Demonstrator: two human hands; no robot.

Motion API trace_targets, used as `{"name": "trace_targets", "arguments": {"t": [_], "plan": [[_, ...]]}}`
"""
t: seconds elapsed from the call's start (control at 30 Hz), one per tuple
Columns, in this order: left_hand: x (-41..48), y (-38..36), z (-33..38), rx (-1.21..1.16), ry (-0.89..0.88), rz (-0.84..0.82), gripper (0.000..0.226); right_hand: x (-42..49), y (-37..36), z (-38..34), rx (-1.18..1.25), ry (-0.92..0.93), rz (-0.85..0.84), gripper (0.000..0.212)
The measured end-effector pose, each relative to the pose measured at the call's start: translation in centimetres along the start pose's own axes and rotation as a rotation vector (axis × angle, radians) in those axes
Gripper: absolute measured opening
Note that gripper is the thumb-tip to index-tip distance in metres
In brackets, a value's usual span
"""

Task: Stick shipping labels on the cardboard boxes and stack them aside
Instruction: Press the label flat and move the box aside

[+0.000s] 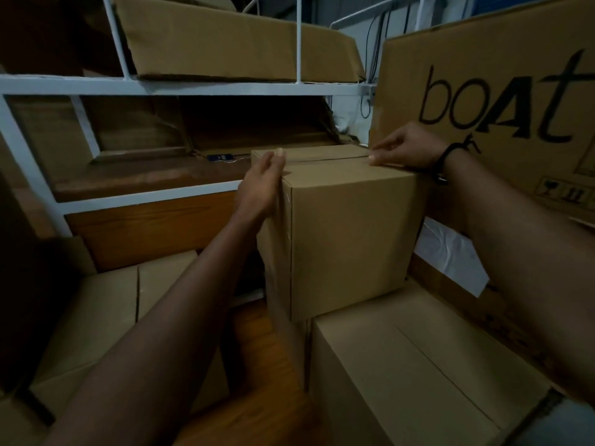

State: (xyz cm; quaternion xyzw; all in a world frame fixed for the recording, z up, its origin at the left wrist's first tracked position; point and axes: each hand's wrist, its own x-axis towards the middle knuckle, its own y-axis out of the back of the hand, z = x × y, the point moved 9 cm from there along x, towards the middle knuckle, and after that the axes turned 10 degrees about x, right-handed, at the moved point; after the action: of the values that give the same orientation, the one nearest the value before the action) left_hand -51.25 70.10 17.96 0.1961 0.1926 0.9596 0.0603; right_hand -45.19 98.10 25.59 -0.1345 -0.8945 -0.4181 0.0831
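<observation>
Forearms reach in from the near edge of the view toward the cardboard box (pixel 347 226), which stands upright on the far left corner of a lower box (pixel 418 365) and seems to overhang that box's left edge slightly.

The left hand (pixel 260 185) lies flat against the box's left face. Its fingers are straight and reach up to the top left edge, pressing rather than curling round anything. The right hand (pixel 409 149), with a dark wristband (pixel 450 154), rests on the top right edge. Its fingers are laid nearly straight and their tips touch the top face. I see nothing pinched between them.

The box sits squarely between the two hands. Its top seam (pixel 328 158) runs left to right, from one hand's fingertips to the other's. Neither hand is clearly nearer, since both already touch the box.

No shipping label shows on the near face, on the top or in either hand. I judge that the labelling of this box cannot be confirmed, and that any lift to stack it would be a two-palm squeeze across that left-right axis.

Close against the right side leans a large carton (pixel 515 91) with lettering on it. A white rack (pixel 161 86) stands behind, and another box (pixel 112 310) sits at lower left.
</observation>
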Motion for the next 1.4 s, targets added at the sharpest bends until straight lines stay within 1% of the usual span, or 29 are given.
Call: {"name": "trace_targets", "arguments": {"t": [0.03,0.1,0.13,0.17,0.2,0.27,0.33,0.37,0.43,0.6,0.7,0.8,0.87,0.97,1.03,1.17,1.4], "plan": [[-1.2,0.5,-0.1,0.014,-0.055,0.059,0.090,-0.7,0.4,-0.5,-0.022,0.053,0.054,0.048],[-4.7,1.3,-0.4,0.059,-0.232,0.220,0.080,-3.1,0.5,-2.0,-0.005,0.215,0.148,0.045],[-6.9,1.1,-0.8,0.078,-0.312,0.269,0.075,-4.8,0.0,-2.6,0.026,0.300,0.176,0.045],[-9.0,0.4,-1.4,0.100,-0.364,0.281,0.075,-6.5,-0.8,-3.2,0.030,0.379,0.192,0.048],[-10.5,-0.6,-2.3,0.127,-0.374,0.263,0.079,-8.2,-1.8,-3.6,-0.022,0.450,0.203,0.054],[-12.1,-2.7,-4.7,0.175,-0.320,0.192,0.086,-10.7,-4.4,-3.7,-0.252,0.552,0.239,0.068],[-12.5,-3.9,-6.1,0.206,-0.274,0.156,0.092,-11.5,-6.1,-3.1,-0.417,0.581,0.285,0.074],[-12.4,-4.3,-6.2,0.215,-0.267,0.153,0.094,-11.4,-6.3,-3.0,-0.443,0.587,0.312,0.074],[-12.2,-5.1,-5.7,0.224,-0.275,0.139,0.098,-11.2,-5.9,-2.7,-0.446,0.585,0.363,0.072],[-12.2,-6.5,-4.3,0.250,-0.281,0.100,0.100,-10.4,-4.6,-1.4,-0.391,0.541,0.382,0.073],[-12.8,-6.4,-5.2,0.263,-0.279,0.065,0.093,-12.0,-5.1,-0.5,-0.387,0.507,0.505,0.073],[-13.9,-6.2,-7.1,0.303,-0.283,0.039,0.090,-14.8,-7.7,1.3,-0.315,0.480,0.586,0.081],[-14.4,-6.4,-8.5,0.285,-0.244,0.013,0.090,-15.7,-10.1,2.8,-0.274,0.434,0.562,0.090],[-14.5,-7.3,-9.1,0.263,-0.209,-0.030,0.085,-14.8,-11.8,5.4,-0.187,0.259,0.497,0.103],[-14.5,-7.8,-8.9,0.242,-0.203,-0.047,0.083,-13.8,-12.0,6.6,-0.149,0.178,0.448,0.108],[-14.5,-8.2,-9.0,0.240,-0.184,-0.048,0.083,-12.6,-12.1,7.4,-0.135,0.177,0.406,0.109],[-13.9,-8.3,-8.9,0.216,-0.158,-0.042,0.082,-11.7,-12.5,7.7,-0.145,0.151,0.402,0.109]]}}
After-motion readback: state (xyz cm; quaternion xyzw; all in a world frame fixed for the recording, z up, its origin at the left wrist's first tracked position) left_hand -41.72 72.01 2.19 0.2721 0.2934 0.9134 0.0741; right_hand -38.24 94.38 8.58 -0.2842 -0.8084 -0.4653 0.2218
